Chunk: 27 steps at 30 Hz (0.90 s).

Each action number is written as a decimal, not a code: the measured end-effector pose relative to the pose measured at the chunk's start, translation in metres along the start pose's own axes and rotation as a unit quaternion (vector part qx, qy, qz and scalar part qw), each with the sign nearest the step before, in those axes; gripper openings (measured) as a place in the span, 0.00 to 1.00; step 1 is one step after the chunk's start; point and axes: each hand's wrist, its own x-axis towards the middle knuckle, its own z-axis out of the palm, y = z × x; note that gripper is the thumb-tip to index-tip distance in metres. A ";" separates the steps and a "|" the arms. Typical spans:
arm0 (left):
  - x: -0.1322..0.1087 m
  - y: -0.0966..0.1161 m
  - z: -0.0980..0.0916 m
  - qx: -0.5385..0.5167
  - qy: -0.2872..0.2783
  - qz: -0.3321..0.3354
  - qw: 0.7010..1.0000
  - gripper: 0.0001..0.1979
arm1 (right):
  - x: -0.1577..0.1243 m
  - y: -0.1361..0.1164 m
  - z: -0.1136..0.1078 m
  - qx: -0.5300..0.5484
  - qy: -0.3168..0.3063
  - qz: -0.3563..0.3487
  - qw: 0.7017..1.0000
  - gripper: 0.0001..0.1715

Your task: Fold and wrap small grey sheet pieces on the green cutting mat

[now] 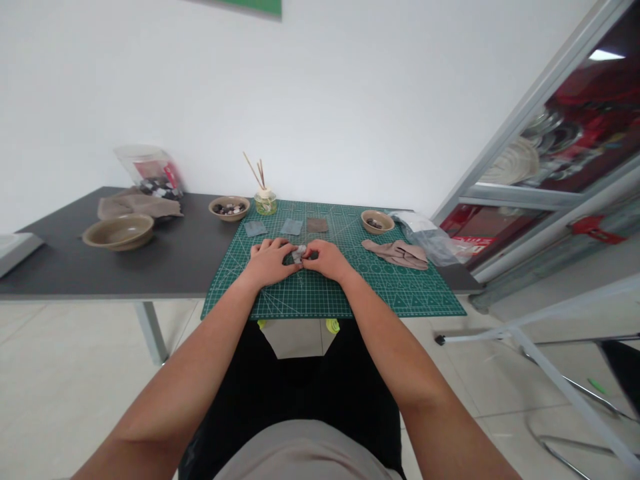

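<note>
Over the middle of the green cutting mat [320, 293], both my hands pinch a small crumpled light-grey cloth piece [299, 254]. My left hand [273, 259] has thumb and fingers closed on its left side. On the opposite side my right hand [325, 259] grips it with bent fingertips. Fingers cover part of it, so its exact kind is hard to make out. Just beyond my hands lie two flat grey-blue squares, one at the left [255, 229] and one in the middle [291, 227], and a flat brown square [317, 225].
Bowls of small stones stand at back left [229, 208] and back right [377, 222], near a reed diffuser [265, 201]. A beige cloth [397, 254] and plastic bag [433, 237] lie right. Further left are a large bowl [119, 233], brown cloth [140, 204] and clear container [150, 167].
</note>
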 end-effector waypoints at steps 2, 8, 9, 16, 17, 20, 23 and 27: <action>-0.001 0.002 0.000 0.003 0.001 0.001 1.000 0.29 | 0.001 0.000 0.001 -0.029 0.011 0.007 0.999 0.05; -0.002 0.004 -0.002 0.013 0.006 0.002 1.000 0.28 | 0.007 -0.002 0.003 -0.016 -0.013 -0.024 1.000 0.05; -0.002 0.004 -0.002 0.014 0.005 0.000 1.000 0.28 | 0.008 -0.002 0.003 -0.002 -0.020 -0.030 0.999 0.05; -0.002 0.005 -0.003 0.018 -0.003 -0.004 1.000 0.28 | 0.004 0.002 0.003 -0.014 -0.010 -0.038 0.999 0.07; -0.002 0.005 -0.004 0.018 -0.003 -0.005 1.000 0.28 | 0.004 0.003 0.003 -0.034 -0.002 -0.040 0.999 0.08; -0.003 0.007 -0.003 0.017 0.001 -0.007 1.000 0.28 | 0.006 0.004 0.005 -0.078 0.016 -0.033 0.996 0.06; -0.003 0.008 -0.003 0.015 0.001 -0.010 1.000 0.28 | 0.008 0.003 0.006 -0.093 0.003 -0.037 0.995 0.05; -0.002 0.008 -0.005 0.010 -0.004 -0.018 1.000 0.27 | 0.008 0.001 0.004 -0.062 -0.028 -0.068 0.995 0.05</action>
